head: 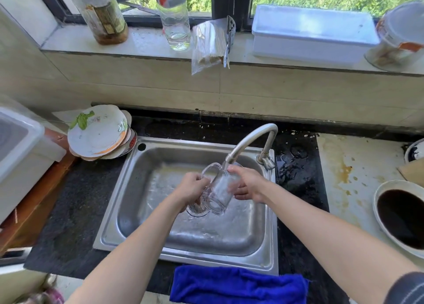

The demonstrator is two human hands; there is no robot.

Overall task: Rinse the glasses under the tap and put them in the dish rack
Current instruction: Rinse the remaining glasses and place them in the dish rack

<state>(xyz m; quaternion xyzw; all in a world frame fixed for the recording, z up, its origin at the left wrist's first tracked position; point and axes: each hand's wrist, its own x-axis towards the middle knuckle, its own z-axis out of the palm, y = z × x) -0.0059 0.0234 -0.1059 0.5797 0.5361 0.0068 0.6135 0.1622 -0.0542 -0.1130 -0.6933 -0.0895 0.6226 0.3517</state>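
Rinsing: clear glass handled mug, over stainless steel sink, rim under curved metal tap spout. Long axis tilted, base nearer the person. Left hand grips handle side; right hand wraps body, opposite.

One camera sits on the person's head. It looks forward and down, close over the sink and tap. The window sill runs across the top.
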